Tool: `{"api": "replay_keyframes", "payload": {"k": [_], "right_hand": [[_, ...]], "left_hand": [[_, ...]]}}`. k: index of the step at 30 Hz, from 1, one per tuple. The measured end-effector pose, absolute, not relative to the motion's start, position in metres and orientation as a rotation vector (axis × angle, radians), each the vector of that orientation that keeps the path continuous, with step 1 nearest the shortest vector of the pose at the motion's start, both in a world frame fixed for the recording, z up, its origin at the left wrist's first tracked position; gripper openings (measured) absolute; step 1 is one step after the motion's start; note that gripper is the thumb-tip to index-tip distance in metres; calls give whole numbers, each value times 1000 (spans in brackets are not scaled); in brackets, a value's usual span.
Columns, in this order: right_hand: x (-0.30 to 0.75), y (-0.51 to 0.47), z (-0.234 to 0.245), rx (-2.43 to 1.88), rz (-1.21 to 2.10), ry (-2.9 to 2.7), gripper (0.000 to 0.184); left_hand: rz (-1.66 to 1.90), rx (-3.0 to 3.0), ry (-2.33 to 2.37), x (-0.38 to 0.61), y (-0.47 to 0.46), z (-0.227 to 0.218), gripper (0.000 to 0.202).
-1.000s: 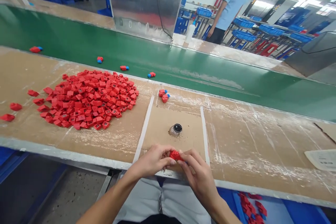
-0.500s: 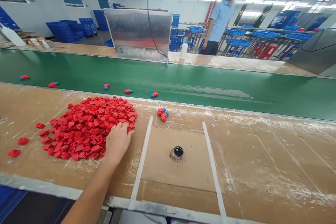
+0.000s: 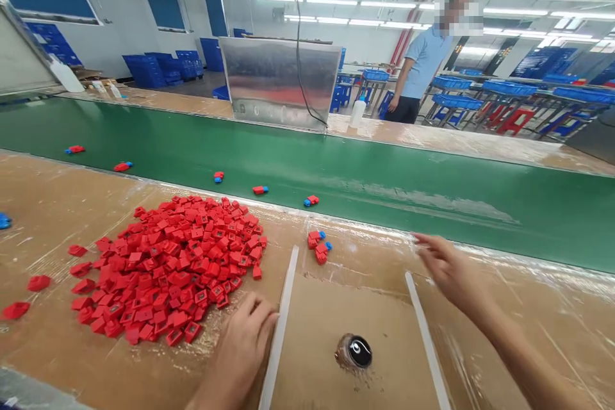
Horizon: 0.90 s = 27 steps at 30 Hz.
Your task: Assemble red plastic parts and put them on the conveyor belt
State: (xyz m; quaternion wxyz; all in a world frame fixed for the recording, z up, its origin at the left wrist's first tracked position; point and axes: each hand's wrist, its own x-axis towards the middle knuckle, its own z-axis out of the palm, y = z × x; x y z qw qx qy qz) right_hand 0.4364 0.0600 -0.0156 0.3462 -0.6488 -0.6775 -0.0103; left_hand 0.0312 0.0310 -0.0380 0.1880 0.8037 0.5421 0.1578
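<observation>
My left hand (image 3: 245, 339) is over the bench between a heap of small red plastic blocks (image 3: 177, 262) and a strip of white tape. Its fingers curl down and together; anything in them is hidden from view. My right hand (image 3: 446, 269) is above the bench near the green belt, blurred a little, fingers stretched to the left with nothing visible in them. Between the hands, a small round cup of dark glossy liquid (image 3: 360, 351) is set in a cardboard sheet (image 3: 317, 314). Beyond the cardboard lie two red blocks with blue pieces (image 3: 319, 246).
Several red-and-blue pieces (image 3: 260, 190) lie spaced along the green belt (image 3: 384, 173). A metal panel (image 3: 281, 83) and a white bottle (image 3: 358, 113) stand on the far ledge. Behind it is a person in a light blue shirt (image 3: 425, 64). Loose red blocks (image 3: 38, 282) lie left of the heap.
My left hand has come off the red heap toward me and the tape. My right hand has entered from the right. The view has shifted, so the scene sits lower and further right.
</observation>
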Motion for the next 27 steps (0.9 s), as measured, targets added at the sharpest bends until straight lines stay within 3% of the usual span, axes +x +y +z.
{"api": "replay_keyframes", "payload": {"k": [5, 10, 13, 17, 22, 27], "right_hand": [[355, 210, -32, -1728, 181, -2008, 34], [306, 259, -43, -1957, 273, -2009, 36], [316, 247, -43, -2098, 268, -1930, 39], [351, 219, -33, -2187, 272, -1787, 21], [386, 161, -15, -2107, 375, -1595, 37], [400, 55, -8, -1847, 665, -1536, 32]], "left_hand": [[785, 1900, 1791, 35, 18, -51, 32], [611, 1820, 1813, 36, 12, -46, 31], [596, 1827, 1732, 40, 7, -41, 27], [603, 1908, 1648, 40, 3, -40, 17], [598, 1981, 1490, 30, 9, -36, 19], [640, 1968, 1451, 23, 16, -27, 16]]}}
